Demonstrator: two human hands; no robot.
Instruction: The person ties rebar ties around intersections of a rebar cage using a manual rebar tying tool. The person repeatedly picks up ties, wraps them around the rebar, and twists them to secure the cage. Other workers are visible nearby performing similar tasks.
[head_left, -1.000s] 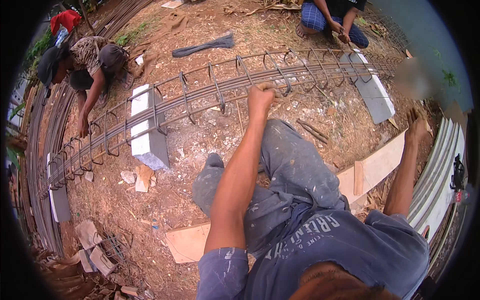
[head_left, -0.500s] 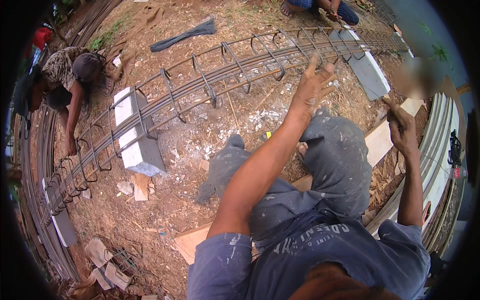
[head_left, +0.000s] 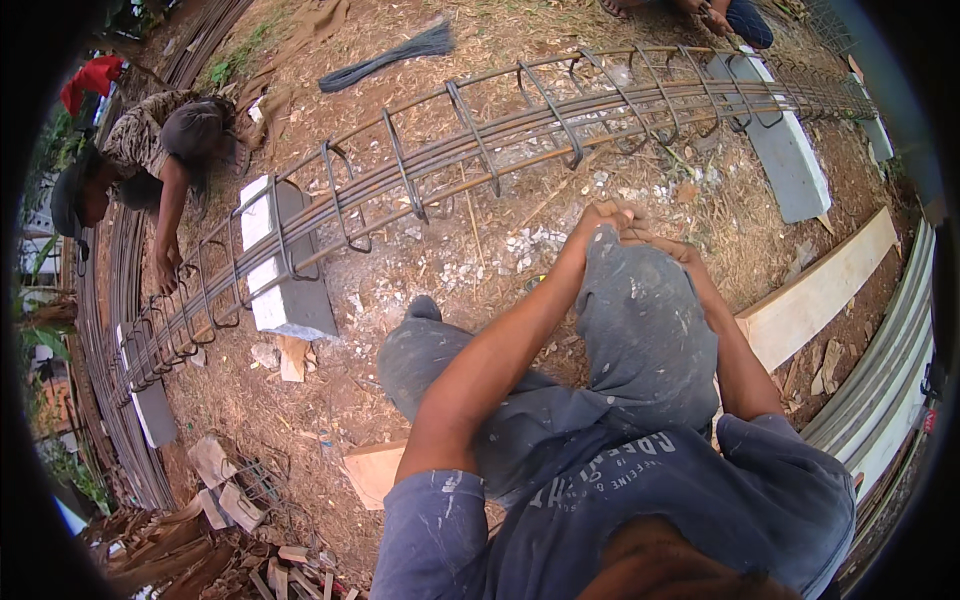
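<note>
My left hand [head_left: 603, 222] and my right hand [head_left: 664, 247] meet at the front of my raised knee. Their fingers are drawn in close together, partly hidden behind the knee, and I see nothing held in them. Beyond them a long rebar cage [head_left: 432, 160] of rusty bars with bent stirrups runs from lower left to upper right. It lies across pale blocks, one at the left [head_left: 297, 305] and one at the right [head_left: 793, 172]. Neither of my hands touches the cage.
A person in a cap [head_left: 187, 135] crouches at the left, one hand at the cage. Another person's hands [head_left: 712, 15] show at the top. A bundle of dark wire [head_left: 385, 58] lies beyond the cage. Wooden boards [head_left: 825, 290] and stacked pale lengths [head_left: 880, 370] are at the right.
Both hands were apart and raised, the left with fingers spread, the right out to the side. They have come down and together at my knee. The view has shifted slightly.
</note>
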